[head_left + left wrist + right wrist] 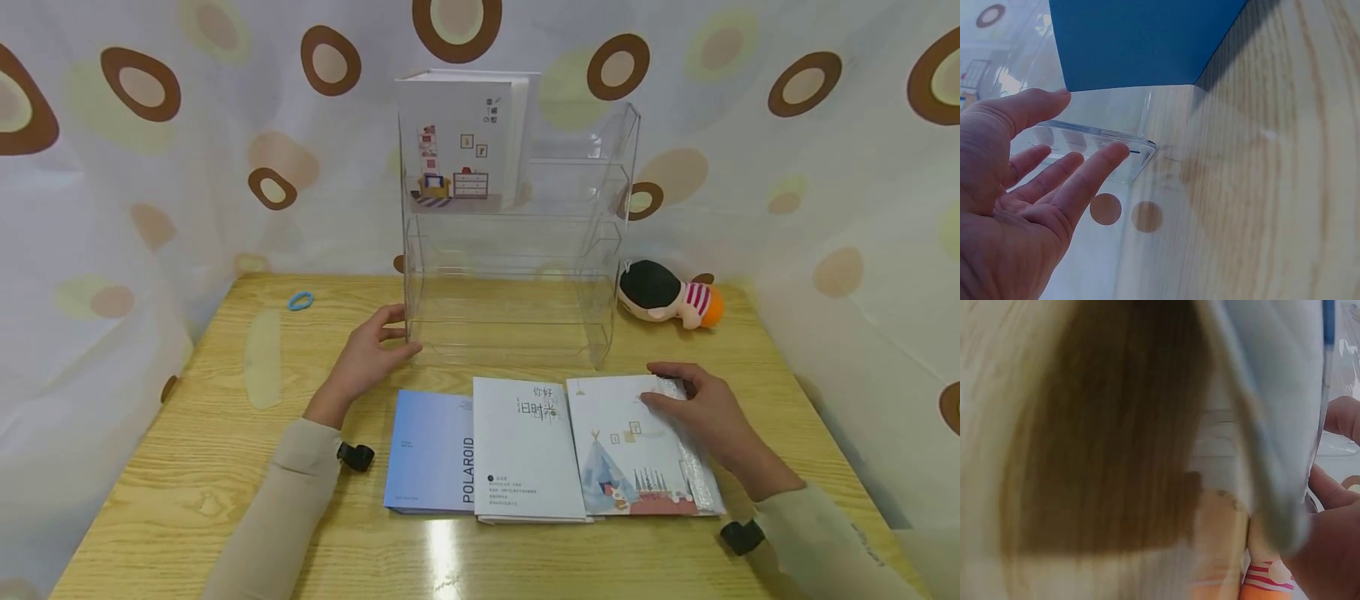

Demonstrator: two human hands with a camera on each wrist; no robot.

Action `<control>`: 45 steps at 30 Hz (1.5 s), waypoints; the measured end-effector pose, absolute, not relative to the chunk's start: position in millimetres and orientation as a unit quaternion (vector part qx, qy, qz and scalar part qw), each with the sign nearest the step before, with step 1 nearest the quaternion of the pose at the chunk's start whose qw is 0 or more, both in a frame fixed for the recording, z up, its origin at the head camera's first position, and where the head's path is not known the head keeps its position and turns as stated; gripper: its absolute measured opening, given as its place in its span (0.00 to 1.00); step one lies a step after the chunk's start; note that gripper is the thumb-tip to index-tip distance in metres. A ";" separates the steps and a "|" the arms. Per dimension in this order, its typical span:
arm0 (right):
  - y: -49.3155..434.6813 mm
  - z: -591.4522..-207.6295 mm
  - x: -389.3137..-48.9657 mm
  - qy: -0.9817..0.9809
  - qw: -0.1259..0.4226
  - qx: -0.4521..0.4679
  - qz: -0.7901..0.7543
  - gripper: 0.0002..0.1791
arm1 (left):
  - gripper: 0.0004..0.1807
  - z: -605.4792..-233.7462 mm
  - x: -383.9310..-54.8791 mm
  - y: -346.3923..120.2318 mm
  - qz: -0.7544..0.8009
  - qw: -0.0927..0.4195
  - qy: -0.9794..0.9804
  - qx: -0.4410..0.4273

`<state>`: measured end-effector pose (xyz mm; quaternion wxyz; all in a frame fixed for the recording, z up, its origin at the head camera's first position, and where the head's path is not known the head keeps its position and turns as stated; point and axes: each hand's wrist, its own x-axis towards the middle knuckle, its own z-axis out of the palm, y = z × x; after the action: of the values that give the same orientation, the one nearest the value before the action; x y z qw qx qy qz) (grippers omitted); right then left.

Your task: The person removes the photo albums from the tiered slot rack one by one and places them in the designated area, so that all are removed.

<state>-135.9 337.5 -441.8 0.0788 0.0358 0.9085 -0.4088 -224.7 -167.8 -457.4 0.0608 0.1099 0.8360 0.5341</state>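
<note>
My left hand (367, 354) touches the lower left side of a clear acrylic tiered rack (510, 322), its thumb in front and its loosely spread fingers beside the panel. At the right, my right hand (708, 421) holds the upper right edge of a white book with a tent picture (626, 450), thumb on the cover. Crinkled clear wrap shows along that edge. To its left lie a white book with Chinese lettering (525, 450) and a blue book marked POLAROID (427, 454), partly covered. Another white book (457, 150) stands in the rack's top tier.
Right of the rack lies a plush doll (660, 292) with a striped top. A blue ring (301, 301) and a pale strip (262, 358) are on the wooden table (187, 425) at left. Patterned cloth (322, 167) hangs behind and on both sides.
</note>
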 end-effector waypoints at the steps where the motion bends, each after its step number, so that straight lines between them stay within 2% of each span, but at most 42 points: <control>1: 337.2 -443.1 -136.3 0.909 0.080 0.036 -0.408 0.40 | 0.41 -458.1 -224.8 -167.8 0.534 0.060 0.836 0.111; 17: 334.1 -448.4 -139.6 0.915 0.108 0.029 -0.388 0.39 | 0.40 -459.6 -226.6 -168.4 0.532 0.058 0.837 0.117; 45: 337.0 -456.8 -138.3 0.924 0.105 0.032 -0.367 0.41 | 0.40 -458.4 -224.8 -168.5 0.532 0.061 0.837 0.112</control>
<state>-138.3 337.0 -456.8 0.1053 0.0318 0.9238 -0.3667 -224.8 -168.5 -458.4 0.0613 0.1116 0.8369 0.5324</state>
